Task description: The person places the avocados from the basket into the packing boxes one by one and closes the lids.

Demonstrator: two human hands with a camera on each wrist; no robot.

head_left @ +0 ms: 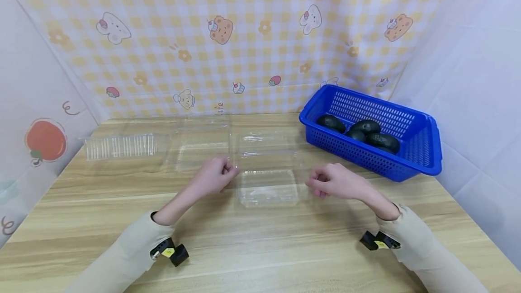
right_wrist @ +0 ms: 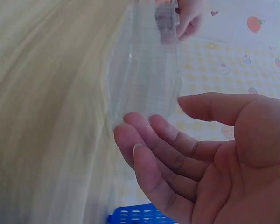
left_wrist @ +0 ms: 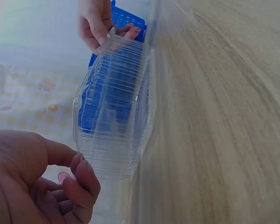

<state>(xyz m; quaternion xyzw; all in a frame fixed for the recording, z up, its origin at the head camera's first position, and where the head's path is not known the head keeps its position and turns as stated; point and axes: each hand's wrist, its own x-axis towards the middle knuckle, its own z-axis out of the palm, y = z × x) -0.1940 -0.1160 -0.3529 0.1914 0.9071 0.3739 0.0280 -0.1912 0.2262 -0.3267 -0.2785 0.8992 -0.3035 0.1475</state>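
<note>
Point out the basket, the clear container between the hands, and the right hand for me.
Basket [head_left: 352,151]: head view, on its front wall.
Container [head_left: 268,183]: head view, on its near part.
Right hand [head_left: 338,181]: head view, on the back of the hand.

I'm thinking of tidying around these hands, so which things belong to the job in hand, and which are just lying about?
Seemingly in the job:
clear box between the left hand and right hand

Lying by, unhandled, though perhaps wanted later:
leftmost box
middle box
blue basket
dark produce inside the basket
</note>
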